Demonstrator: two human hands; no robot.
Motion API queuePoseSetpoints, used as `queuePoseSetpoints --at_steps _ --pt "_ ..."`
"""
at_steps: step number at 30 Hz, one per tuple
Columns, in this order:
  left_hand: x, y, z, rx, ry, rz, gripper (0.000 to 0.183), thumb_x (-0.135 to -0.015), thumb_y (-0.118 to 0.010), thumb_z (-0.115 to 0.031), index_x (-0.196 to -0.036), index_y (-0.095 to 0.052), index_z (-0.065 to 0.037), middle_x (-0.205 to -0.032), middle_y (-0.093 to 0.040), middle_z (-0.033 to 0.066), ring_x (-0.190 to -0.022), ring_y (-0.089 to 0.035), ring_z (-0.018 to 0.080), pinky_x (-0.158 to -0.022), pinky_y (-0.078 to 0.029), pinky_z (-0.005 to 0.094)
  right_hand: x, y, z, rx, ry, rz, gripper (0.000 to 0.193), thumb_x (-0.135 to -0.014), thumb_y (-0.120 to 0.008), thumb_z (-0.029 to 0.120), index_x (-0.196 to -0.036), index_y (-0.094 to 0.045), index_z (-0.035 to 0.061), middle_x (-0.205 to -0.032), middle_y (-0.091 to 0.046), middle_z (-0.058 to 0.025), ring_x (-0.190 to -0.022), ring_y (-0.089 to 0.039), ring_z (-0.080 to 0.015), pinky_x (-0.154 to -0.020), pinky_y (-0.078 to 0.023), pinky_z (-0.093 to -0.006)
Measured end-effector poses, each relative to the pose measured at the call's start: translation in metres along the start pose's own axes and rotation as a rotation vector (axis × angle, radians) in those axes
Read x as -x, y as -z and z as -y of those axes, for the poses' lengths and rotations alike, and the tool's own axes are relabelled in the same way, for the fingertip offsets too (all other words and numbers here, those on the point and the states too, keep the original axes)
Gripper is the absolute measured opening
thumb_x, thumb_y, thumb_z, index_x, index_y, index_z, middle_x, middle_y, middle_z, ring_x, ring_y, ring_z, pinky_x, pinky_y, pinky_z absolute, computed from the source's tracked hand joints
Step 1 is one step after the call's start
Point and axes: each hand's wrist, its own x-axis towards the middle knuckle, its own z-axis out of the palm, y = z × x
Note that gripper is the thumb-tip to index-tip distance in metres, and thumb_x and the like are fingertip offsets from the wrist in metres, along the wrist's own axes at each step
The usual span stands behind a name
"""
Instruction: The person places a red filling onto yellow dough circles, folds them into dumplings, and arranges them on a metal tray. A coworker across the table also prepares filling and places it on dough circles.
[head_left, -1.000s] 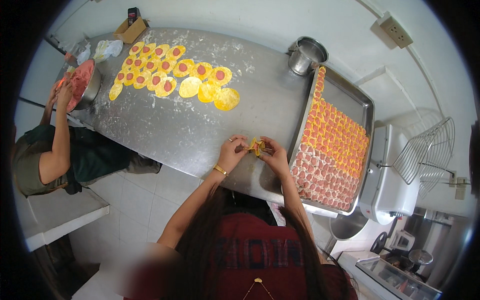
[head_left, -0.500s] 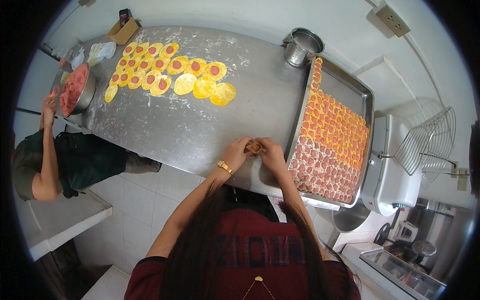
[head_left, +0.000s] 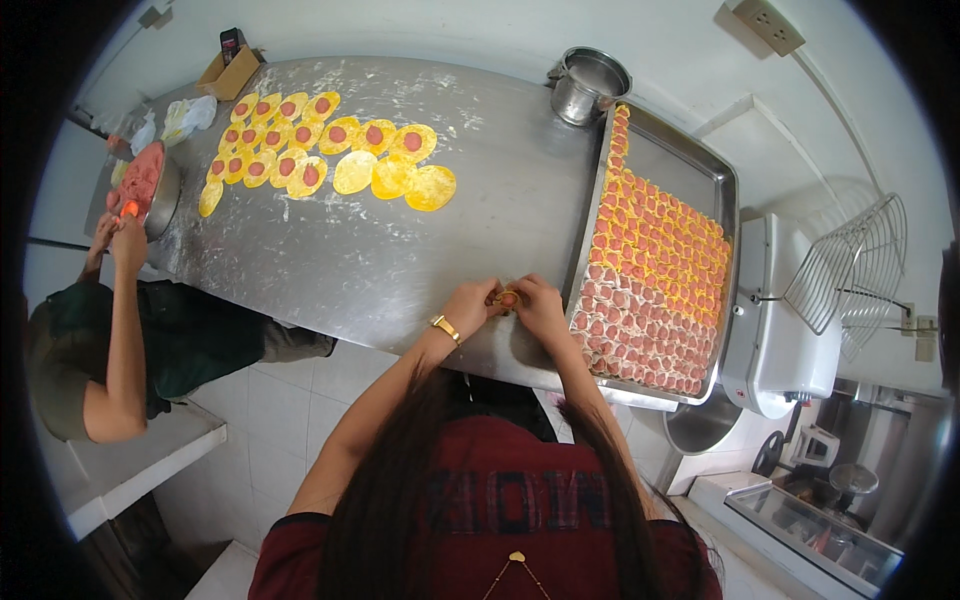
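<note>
Near the front edge of the steel table (head_left: 500, 190), my left hand (head_left: 472, 308) and my right hand (head_left: 541, 309) pinch one dumpling (head_left: 509, 299) between their fingers. Its yellow wrapper is gathered around pink filling that shows at the top. Just right of my right hand lies a large metal tray (head_left: 737, 190) with tight rows of open-topped dumplings (head_left: 655, 290), yellow-wrapped farther back and pale-wrapped nearer. Out to the left, round yellow wrappers (head_left: 430, 188) are spread over the table, most bearing a ball of pink filling (head_left: 412, 141); several along the near row are bare.
A co-worker (head_left: 120, 330) stands at the left, hands at a steel bowl of pink filling (head_left: 145, 190), with an orange tool. A metal pot (head_left: 590, 85) stands behind the tray. A cardboard box (head_left: 228, 72) and plastic bags (head_left: 188, 118) sit at the far left. A wire rack (head_left: 850, 270) hangs right.
The co-worker's hands have moved in toward the filling bowl. My two hands stay on the dumpling, its filling showing more. The whole view has shifted slightly.
</note>
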Motion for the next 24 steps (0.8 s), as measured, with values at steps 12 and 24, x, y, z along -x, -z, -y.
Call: queuePoseSetpoints --at_steps 12,24 --pt "-0.0064 -0.0018 0.0015 -0.054 0.023 -0.031 0.032 -0.072 -0.076 -0.026 -0.088 -0.059 -0.004 -0.075 -0.067 0.0121 -0.069 -0.066 0.0259 -0.064 -0.051 0.0343 -0.0003 -0.0026 0.0063 0.099 -0.007 -0.035 0.030 -0.067 -0.060 -0.003 -0.096 -0.065 0.0034 -0.090 -0.061 -0.0142 -0.084 -0.061 -0.0339 -0.074 -0.049 -0.0384" --pt "-0.0086 0.0017 0.0001 0.052 0.007 -0.042 0.024 -0.074 -0.073 -0.016 -0.089 -0.060 -0.004 -0.076 -0.066 0.0128 -0.069 -0.066 0.0259 -0.064 -0.052 0.0335 -0.0026 -0.0027 0.0045 0.062 -0.021 -0.073 0.034 -0.068 -0.063 -0.002 -0.101 -0.062 0.0034 -0.095 -0.060 -0.0134 -0.088 -0.060 -0.0342 -0.077 -0.049 -0.0382"
